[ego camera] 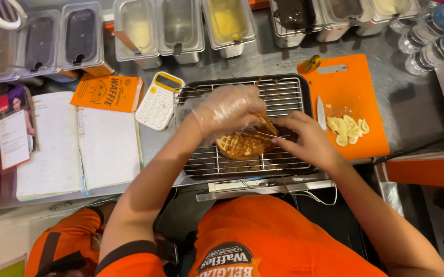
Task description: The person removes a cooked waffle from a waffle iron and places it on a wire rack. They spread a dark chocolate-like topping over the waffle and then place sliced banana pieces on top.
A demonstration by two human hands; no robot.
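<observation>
Waffle [242, 145] on wire rack [283, 97] inside dark tray [304, 84], mid counter [411, 102], slightly toward 6 o'clock edge of rack. Bare rack open toward 12 o'clock; tray rim tight at 3 o'clock vs orange cutting board [352, 87], knife [321, 114] just inside board edge, banana slices [347, 131] beyond. At 9 o'clock, calculator [159, 100] just beside tray, open notebook [78, 143] further out. Row of lidded containers [181, 28] along 12 o'clock; bottles [437, 36] at 2. Left hand [229, 110], clear glove on, fingers curled, grip closed on waffle's upper edge, forearm angled in from 7 o'clock. Right hand [306, 141] bare, grip pinched shut on thin metal tool at waffle's 3 o'clock side; tool mostly hidden, kind unclear. Wrist bent inward, arm in from 5 o'clock.
</observation>
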